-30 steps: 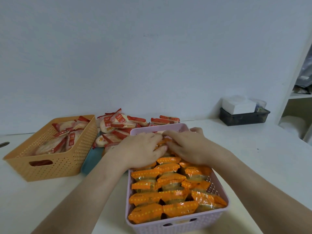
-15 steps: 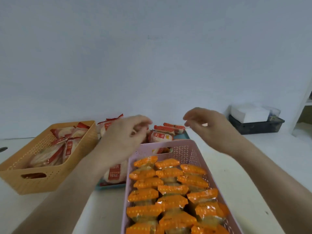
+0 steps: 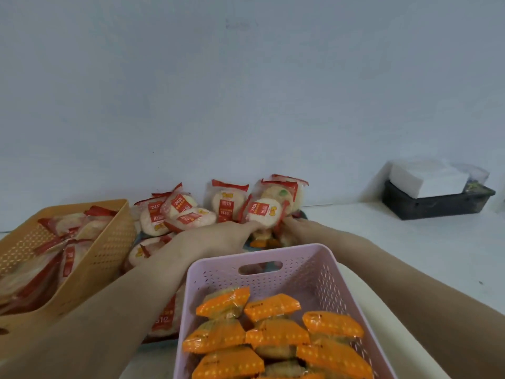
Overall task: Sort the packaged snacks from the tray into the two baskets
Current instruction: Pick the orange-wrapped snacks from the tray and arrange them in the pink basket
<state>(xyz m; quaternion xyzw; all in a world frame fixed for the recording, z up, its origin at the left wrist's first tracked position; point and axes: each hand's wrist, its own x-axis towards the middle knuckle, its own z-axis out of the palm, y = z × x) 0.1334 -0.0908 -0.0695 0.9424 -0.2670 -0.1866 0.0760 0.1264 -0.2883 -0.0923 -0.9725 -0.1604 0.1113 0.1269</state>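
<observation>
A pile of red-and-white snack packs (image 3: 180, 214) lies on the dark tray (image 3: 303, 214) against the wall. My left hand (image 3: 218, 239) reaches into the pile, fingertips on the lower edge of one tilted red-and-white pack (image 3: 263, 214). My right hand (image 3: 297, 228) touches that pack's right side, its fingers partly hidden. Under the pack, a small orange pack (image 3: 259, 242) shows on the tray. The pink basket (image 3: 314, 272) in front holds several orange packs (image 3: 273, 307). To the left, the orange basket (image 3: 109, 250) holds red-and-white packs (image 3: 68, 242).
A black bin (image 3: 434, 203) with a white block (image 3: 426, 179) on top stands at the back right on the white table (image 3: 410, 255). The wall runs close behind the tray. Both forearms flank the pink basket.
Both hands have left the pink basket, gone forward over its far rim and come down into the tray's pile. One red-and-white pack now stands tilted between them.
</observation>
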